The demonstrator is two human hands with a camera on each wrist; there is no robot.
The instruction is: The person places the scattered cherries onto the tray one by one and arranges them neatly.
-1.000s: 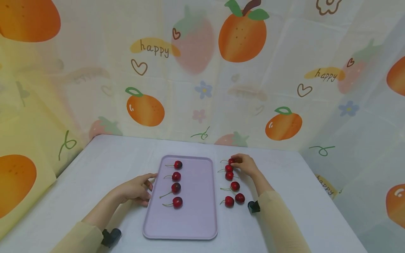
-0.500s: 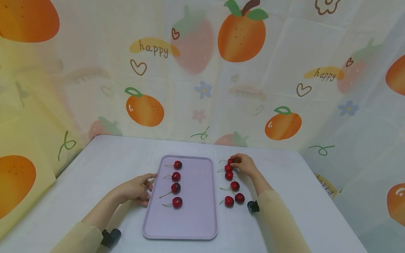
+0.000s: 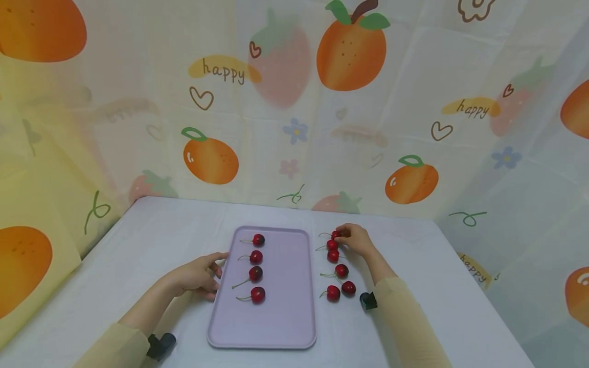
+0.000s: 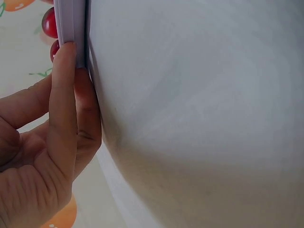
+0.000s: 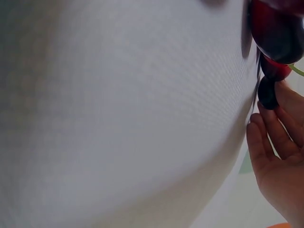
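A pale purple tray (image 3: pixel 282 322) lies on the white table with several stemmed red cherries (image 3: pixel 255 257) in a column along its left half. My left hand (image 3: pixel 198 276) rests its fingertips against the tray's left edge; up close in the left wrist view, the fingers (image 4: pixel 62 104) touch the rim. To the tray's right, more cherries (image 3: pixel 341 271) lie in a loose line. At the far end of that line, my right hand (image 3: pixel 359 239) pinches the last cherry (image 3: pixel 336 235) between thumb and fingers, its stem pointing left. The right wrist view shows that cherry dark at the fingertips (image 5: pixel 285 97).
The white table (image 3: pixel 175 220) backs onto a fruit-printed cloth (image 3: pixel 285 153), which also hangs at both sides. Two cherries (image 3: pixel 333 293) sit at the near end of the right-hand line, close to the tray's right rim. Black wrist cameras (image 3: pixel 161 346) are strapped below both sleeves.
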